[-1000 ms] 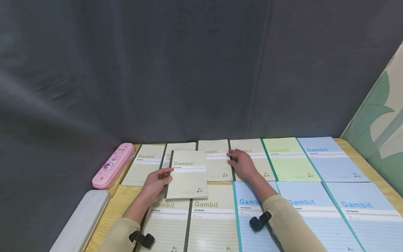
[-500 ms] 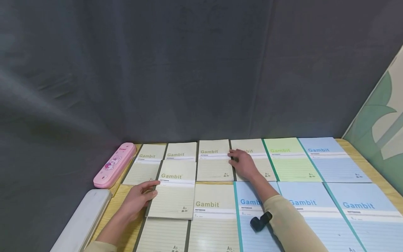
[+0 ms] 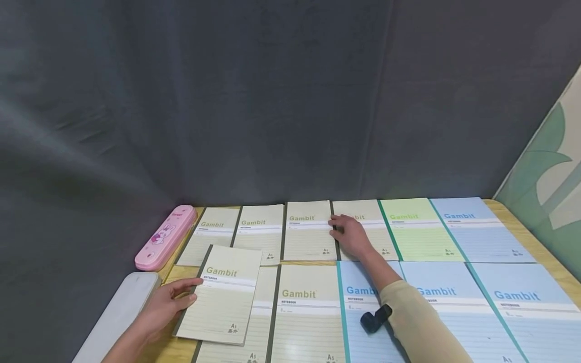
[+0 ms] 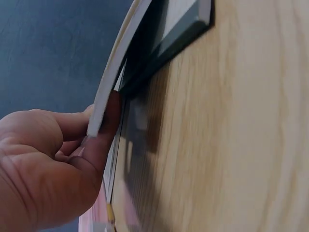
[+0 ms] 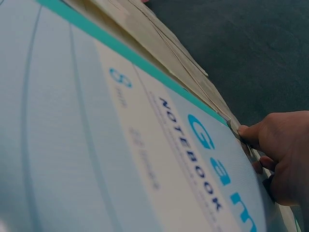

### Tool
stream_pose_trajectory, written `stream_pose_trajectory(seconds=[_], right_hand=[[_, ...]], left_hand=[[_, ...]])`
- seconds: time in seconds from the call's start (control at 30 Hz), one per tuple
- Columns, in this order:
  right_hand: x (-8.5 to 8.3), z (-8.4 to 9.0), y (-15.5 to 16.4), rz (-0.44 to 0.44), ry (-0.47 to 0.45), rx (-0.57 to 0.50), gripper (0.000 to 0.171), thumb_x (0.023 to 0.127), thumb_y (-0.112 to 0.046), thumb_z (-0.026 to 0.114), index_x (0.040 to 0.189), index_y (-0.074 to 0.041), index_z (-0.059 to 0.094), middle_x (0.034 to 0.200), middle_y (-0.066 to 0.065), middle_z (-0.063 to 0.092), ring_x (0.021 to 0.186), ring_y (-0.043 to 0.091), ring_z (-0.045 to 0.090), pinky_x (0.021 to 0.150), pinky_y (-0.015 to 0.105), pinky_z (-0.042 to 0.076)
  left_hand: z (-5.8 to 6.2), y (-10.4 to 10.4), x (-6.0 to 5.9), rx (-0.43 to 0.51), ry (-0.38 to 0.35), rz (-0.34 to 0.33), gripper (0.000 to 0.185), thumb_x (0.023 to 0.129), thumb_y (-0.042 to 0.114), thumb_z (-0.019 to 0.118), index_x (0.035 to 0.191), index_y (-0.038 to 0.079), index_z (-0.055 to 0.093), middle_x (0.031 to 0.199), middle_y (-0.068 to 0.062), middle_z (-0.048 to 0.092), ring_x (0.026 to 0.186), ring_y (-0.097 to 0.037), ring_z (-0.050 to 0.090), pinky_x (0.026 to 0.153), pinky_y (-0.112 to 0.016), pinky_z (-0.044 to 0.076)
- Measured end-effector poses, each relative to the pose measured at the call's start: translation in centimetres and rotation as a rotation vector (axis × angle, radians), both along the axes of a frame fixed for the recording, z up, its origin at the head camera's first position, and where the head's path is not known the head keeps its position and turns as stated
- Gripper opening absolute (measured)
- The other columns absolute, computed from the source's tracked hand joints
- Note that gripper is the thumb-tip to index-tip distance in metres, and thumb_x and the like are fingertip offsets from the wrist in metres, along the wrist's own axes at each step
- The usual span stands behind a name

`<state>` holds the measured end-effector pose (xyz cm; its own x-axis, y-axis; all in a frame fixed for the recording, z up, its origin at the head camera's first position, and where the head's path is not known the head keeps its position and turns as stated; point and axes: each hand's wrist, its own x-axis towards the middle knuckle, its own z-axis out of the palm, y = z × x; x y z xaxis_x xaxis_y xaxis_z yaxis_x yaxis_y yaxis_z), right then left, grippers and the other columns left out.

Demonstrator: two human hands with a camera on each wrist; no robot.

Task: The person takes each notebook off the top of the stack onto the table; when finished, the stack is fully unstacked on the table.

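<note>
My left hand (image 3: pixel 161 307) pinches the dark spine edge of a cream Gambit notebook (image 3: pixel 222 302) between thumb and fingers. That notebook is tilted and raised, overlapping a cream notebook (image 3: pixel 258 335) in the front row. From the left wrist view, the held notebook (image 4: pixel 118 63) shows edge-on above the wood, with the left hand (image 4: pixel 53 159) around its edge. In the back row, my right hand (image 3: pixel 351 236) rests with its fingertips at the spine of another cream notebook (image 3: pixel 369 234). A blue notebook (image 5: pixel 120 125) fills much of the right wrist view, beside the right hand (image 5: pixel 282 150).
Two rows of notebooks cover the wooden table (image 3: pixel 170 348), with a green one (image 3: pixel 419 237) and several blue ones to the right. A pink pencil case (image 3: pixel 165 237) and a white case (image 3: pixel 120 315) lie at the left. A dark cloth (image 3: pixel 290 101) hangs behind.
My left hand has carried the cream notebook left and toward me, uncovering the second notebook in the back row. My right hand has stayed in place.
</note>
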<state>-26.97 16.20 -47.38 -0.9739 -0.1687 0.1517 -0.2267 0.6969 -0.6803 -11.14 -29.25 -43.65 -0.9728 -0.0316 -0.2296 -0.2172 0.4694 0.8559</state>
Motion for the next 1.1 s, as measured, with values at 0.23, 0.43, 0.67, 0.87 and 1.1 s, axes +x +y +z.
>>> stream_pose_trajectory(seconds=[0.23,0.43,0.67,0.87,1.1], right_hand=[[0.1,0.0,-0.2,-0.002,-0.011,0.001,0.036,0.096,-0.008,0.067,0.131,0.001,0.066,0.148,0.014,0.053,0.144,0.038,0.037,0.119,0.052,0.026],[0.0,0.0,-0.1,0.006,-0.003,0.004,0.035,0.097,-0.008,0.067,0.131,0.002,0.066,0.147,0.015,0.054,0.143,0.039,0.037,0.118,0.053,0.026],[-0.3,0.1,0.1,0.011,0.008,0.008,0.035,0.097,-0.007,0.067,0.131,0.002,0.066,0.147,0.015,0.053,0.143,0.039,0.037,0.118,0.053,0.026],[-0.4,-0.1,0.1,0.012,0.0,0.007,0.036,0.097,-0.007,0.066,0.132,0.002,0.065,0.148,0.015,0.053,0.143,0.04,0.037,0.118,0.054,0.025],[-0.3,-0.2,0.1,0.004,-0.012,0.002,0.036,0.097,-0.008,0.067,0.132,0.001,0.065,0.149,0.014,0.052,0.144,0.038,0.036,0.119,0.053,0.024]], left_hand=[[0.7,-2.0,1.3,-0.107,-0.032,-0.016,0.039,0.097,0.009,0.067,0.135,0.001,0.063,0.14,-0.022,0.057,0.131,-0.041,0.049,0.095,-0.045,0.052],[0.8,-3.6,2.1,-0.096,-0.1,0.053,0.042,0.097,0.011,0.068,0.137,0.001,0.062,0.14,-0.022,0.057,0.13,-0.039,0.049,0.094,-0.049,0.052],[1.8,-5.3,2.6,-0.134,-0.147,0.051,0.048,0.096,0.019,0.071,0.14,0.001,0.059,0.135,-0.023,0.058,0.121,-0.036,0.055,0.085,-0.045,0.054],[2.0,-6.1,2.9,-0.122,-0.228,0.12,0.048,0.095,0.013,0.072,0.139,0.001,0.059,0.127,-0.022,0.062,0.097,-0.025,0.061,0.073,-0.042,0.055],[2.5,-6.9,3.5,-0.154,-0.255,0.09,0.052,0.093,0.016,0.074,0.139,-0.002,0.058,0.13,-0.027,0.061,0.105,-0.033,0.063,0.083,-0.054,0.053]])
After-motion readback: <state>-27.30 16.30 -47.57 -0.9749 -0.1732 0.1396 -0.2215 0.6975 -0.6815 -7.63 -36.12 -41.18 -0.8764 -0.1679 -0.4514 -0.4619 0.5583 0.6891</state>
